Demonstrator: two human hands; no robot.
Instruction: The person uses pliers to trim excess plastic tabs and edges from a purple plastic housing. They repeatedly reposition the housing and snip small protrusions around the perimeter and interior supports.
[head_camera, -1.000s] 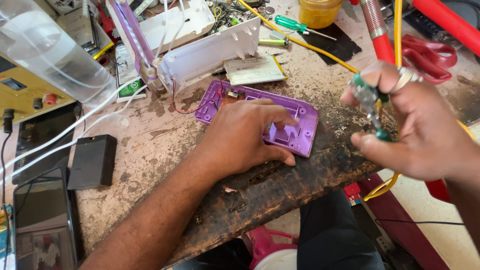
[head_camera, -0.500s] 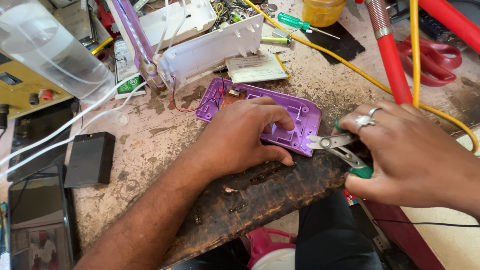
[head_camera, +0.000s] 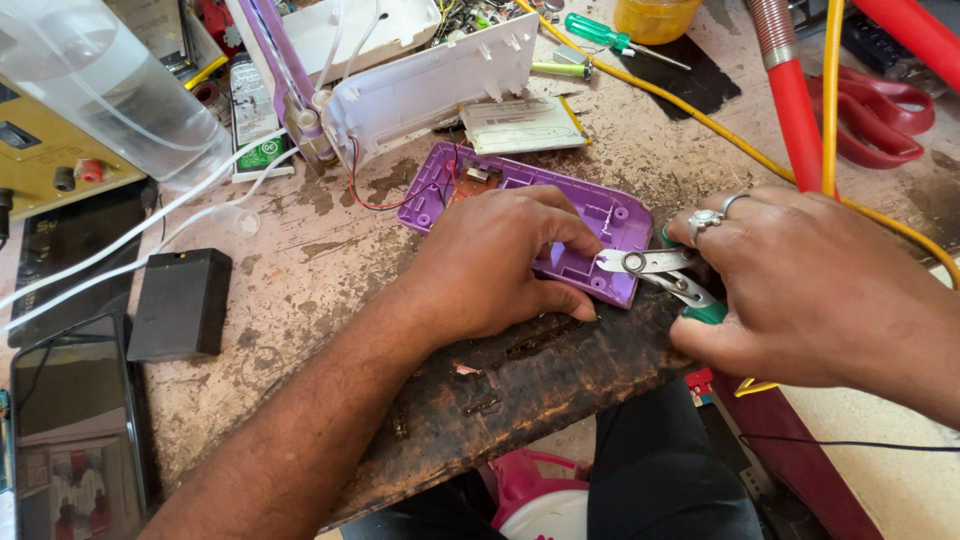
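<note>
The purple plastic housing (head_camera: 600, 215) lies flat, open side up, near the front edge of the worn workbench (head_camera: 330, 260). Red and black wires (head_camera: 365, 190) run from its rear left corner toward the white casing (head_camera: 420, 85) that stands just behind it.

The left hand (head_camera: 490, 265) rests palm down on the housing, fingers curled and pressing its front portion against the bench; it covers the middle of the part. The right hand (head_camera: 800, 290) is closed around the green handles of a pair of small cutters (head_camera: 660, 272). The metal jaws of the cutters point left and meet the housing at its front right area, just beside the left fingertips. The jaw tips are too small to tell whether they are parted. Two rings show on the right hand.

A flat card-like cell (head_camera: 522, 122) lies just behind the housing. A yellow cable (head_camera: 700, 115) crosses the bench behind the right hand, beside a red hose (head_camera: 795, 110). A green-handled screwdriver (head_camera: 595, 30) lies at the rear. A black box (head_camera: 182, 303) sits well to the left, with a phone (head_camera: 75, 430) near it at the bench's left edge. White tubes (head_camera: 120, 235) run across the left side toward a clear container (head_camera: 90, 85).
</note>
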